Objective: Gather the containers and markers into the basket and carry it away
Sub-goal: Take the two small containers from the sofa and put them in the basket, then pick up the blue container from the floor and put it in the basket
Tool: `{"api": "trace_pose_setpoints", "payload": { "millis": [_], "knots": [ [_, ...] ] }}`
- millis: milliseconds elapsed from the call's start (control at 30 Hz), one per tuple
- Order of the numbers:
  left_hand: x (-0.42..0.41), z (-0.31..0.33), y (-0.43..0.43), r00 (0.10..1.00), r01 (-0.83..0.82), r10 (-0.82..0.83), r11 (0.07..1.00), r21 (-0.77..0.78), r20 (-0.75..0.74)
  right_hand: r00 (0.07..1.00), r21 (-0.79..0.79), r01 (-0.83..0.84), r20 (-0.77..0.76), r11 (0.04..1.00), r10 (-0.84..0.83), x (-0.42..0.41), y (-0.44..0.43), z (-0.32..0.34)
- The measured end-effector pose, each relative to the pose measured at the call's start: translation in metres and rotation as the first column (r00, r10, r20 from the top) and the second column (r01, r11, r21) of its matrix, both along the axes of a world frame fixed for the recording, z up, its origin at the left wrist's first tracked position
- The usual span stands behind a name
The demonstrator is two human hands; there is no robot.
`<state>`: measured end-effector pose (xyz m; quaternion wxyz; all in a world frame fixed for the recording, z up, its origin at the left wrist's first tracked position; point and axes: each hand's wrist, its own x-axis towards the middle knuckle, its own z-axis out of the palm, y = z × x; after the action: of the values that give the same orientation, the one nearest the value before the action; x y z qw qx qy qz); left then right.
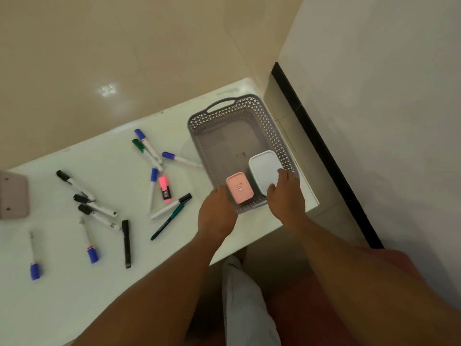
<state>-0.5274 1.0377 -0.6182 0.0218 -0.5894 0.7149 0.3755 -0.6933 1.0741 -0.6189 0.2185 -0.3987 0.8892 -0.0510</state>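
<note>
Two containers sat inside a grey perforated basket (225, 136) at the right end of a white table (62, 295), both at the basket's near end. A small pink container (240, 188) lay toward the basket's near left corner, and a larger white container (265, 168) lay just to its right, the two close together.

A person's bare arms reached in from the bottom of the view. Their left hand (216, 213) rested at the basket's near left rim, just beside the pink container; whether its fingers were curled around the rim or the container could not be told. Their right hand (287, 196) lay over the near right side of the white container, with fingers spread on its lid and edge; a firm clasp could not be confirmed.

Markers (147, 148) lay scattered on the table to the left of the basket, none inside it. Nearest the basket were several blue-capped and green-capped markers, a short pink highlighter (165, 189), a black-capped white marker and a thin teal pen (167, 221). Farther left of the basket lay a group of black-capped markers, a long black marker (126, 243) and two blue-capped markers. A flat beige object (13, 194) lay at the table's far left edge, well away from the basket.
</note>
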Motion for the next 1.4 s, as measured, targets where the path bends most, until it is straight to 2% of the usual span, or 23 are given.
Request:
{"api": "trace_pose_setpoints", "payload": {
  "millis": [100, 167, 367, 500, 600, 733, 833, 967, 1100, 1233, 1400],
  "knots": [
    [0.065, 0.014, 0.012, 0.996, 0.092, -0.09, 0.989, -0.115, 0.02, 0.988, -0.02, -0.154, -0.037, 0.988, 0.153, 0.056, 0.015, 0.021],
    [0.101, 0.021, 0.019, 0.984, 0.178, -0.168, 0.962, -0.207, 0.065, 0.98, -0.021, -0.199, -0.012, 0.98, 0.199, 0.085, 0.02, 0.032],
    [0.328, 0.046, 0.038, 0.991, 0.121, -0.095, 0.944, -0.308, 0.096, 0.946, -0.174, -0.299, 0.077, 0.938, 0.316, 0.287, 0.019, 0.068],
    [0.482, 0.056, 0.047, 0.984, 0.037, 0.019, 0.951, -0.308, 0.176, 0.894, -0.197, -0.363, 0.201, 0.91, 0.4, 0.433, 0.008, 0.077],
    [0.576, 0.06, 0.06, 0.963, -0.043, 0.109, 0.965, -0.258, 0.246, 0.84, -0.237, -0.44, 0.231, 0.866, 0.491, 0.527, 0.003, 0.081],
    [0.662, 0.065, 0.076, 0.93, -0.122, 0.181, 0.973, -0.196, 0.318, 0.763, -0.257, -0.515, 0.297, 0.818, 0.574, 0.622, -0.002, 0.073],
    [0.713, 0.061, 0.082, 0.917, -0.195, 0.248, 0.962, -0.192, 0.312, 0.728, -0.25, -0.567, 0.295, 0.785, 0.619, 0.676, -0.006, 0.062],
    [0.775, 0.051, 0.074, 0.915, -0.245, 0.278, 0.959, -0.145, 0.294, 0.726, -0.226, -0.581, 0.29, 0.782, 0.623, 0.744, -0.01, 0.047],
    [0.86, 0.029, 0.041, 0.941, -0.192, 0.224, 0.971, -0.143, 0.255, 0.754, -0.178, -0.566, 0.283, 0.805, 0.592, 0.826, -0.029, 0.032],
    [0.954, 0.009, -0.008, 0.964, -0.059, 0.082, 0.994, -0.097, 0.254, 0.836, -0.147, -0.462, 0.256, 0.875, 0.485, 0.914, -0.05, 0.014],
    [1.06, -0.001, -0.064, 0.944, 0.061, -0.042, 0.997, -0.047, 0.326, 0.902, -0.095, -0.265, 0.329, 0.96, 0.281, 1.024, -0.067, -0.005]
  ]
}}
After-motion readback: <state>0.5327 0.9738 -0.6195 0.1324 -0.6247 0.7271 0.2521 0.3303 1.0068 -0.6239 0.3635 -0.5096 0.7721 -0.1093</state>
